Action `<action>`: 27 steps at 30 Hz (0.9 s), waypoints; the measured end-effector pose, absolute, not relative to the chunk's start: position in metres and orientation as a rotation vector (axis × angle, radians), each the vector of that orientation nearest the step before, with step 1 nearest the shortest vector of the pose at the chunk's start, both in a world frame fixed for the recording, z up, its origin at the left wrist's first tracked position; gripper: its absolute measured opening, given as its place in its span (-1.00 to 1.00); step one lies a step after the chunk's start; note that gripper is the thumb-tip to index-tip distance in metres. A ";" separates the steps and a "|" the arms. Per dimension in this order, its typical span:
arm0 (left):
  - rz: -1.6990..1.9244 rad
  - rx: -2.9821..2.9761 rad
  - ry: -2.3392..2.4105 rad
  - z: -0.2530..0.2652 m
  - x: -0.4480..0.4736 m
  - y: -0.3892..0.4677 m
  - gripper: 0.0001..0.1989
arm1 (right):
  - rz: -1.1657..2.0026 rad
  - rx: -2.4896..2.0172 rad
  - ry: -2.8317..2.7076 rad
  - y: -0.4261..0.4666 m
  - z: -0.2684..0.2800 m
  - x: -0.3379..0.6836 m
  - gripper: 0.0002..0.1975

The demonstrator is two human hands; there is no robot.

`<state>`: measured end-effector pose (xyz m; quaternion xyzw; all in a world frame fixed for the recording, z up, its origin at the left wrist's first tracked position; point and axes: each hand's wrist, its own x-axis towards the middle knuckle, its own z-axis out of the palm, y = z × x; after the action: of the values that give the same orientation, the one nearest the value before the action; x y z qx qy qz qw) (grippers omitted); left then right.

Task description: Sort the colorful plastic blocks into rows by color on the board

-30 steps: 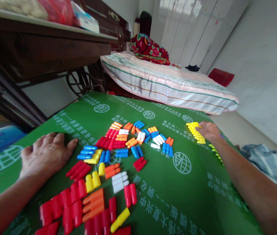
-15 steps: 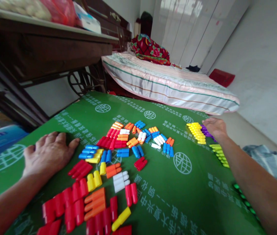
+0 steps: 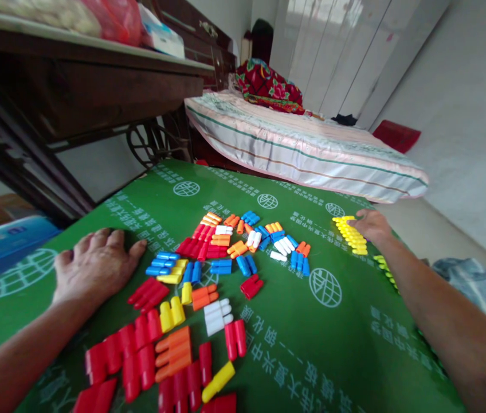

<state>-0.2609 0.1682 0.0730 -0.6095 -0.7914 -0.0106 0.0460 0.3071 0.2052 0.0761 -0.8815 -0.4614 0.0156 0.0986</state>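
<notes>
A person's left hand [image 3: 99,264] rests palm down, thumb spread, on a green board [image 3: 286,321] near a cluster of blue pieces [image 3: 161,264]. The right hand [image 3: 372,225] is at a row of yellow pieces [image 3: 350,234] toward the board's right edge; whether its fingers pinch any cannot be told.

Right hand [image 3: 372,226] back against yellow pieces [image 3: 350,235], forearm [image 3: 436,310] covering more lime pieces [image 3: 384,269]
</notes>
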 end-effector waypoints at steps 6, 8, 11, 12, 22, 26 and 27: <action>-0.118 -1.898 -2.364 0.073 -0.257 0.161 -0.37 | 0.065 -2.623 -1.389 0.198 0.080 0.308 -0.52; -0.119 -1.896 -2.350 0.072 -0.257 0.159 -0.36 | 0.059 -2.621 -1.405 0.196 0.082 0.308 -0.55; -0.124 -1.878 -2.337 0.067 -0.258 0.159 -0.37 | -0.065 -2.539 -1.521 0.191 0.086 0.295 -0.61; -0.129 -1.870 -2.332 0.066 -0.259 0.158 -0.38 | -0.104 -2.471 -1.583 0.188 0.087 0.284 -0.62; -0.159 -1.837 -2.302 0.058 -0.259 0.156 -0.40 | 0.494 -1.426 -2.410 0.119 0.107 0.032 -0.77; -0.143 -1.824 -2.307 0.058 -0.260 0.155 -0.39 | 0.383 -1.408 -2.609 0.116 0.118 -0.040 -0.78; -0.140 -1.826 -2.308 0.059 -0.261 0.155 -0.39 | 0.367 -1.434 -2.632 0.118 0.119 -0.051 -0.76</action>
<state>-0.2606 0.1550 0.0586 -0.6170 -0.7795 -0.0472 0.0975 -0.0509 0.1181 0.1187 -0.4739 -0.8701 0.1215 0.0608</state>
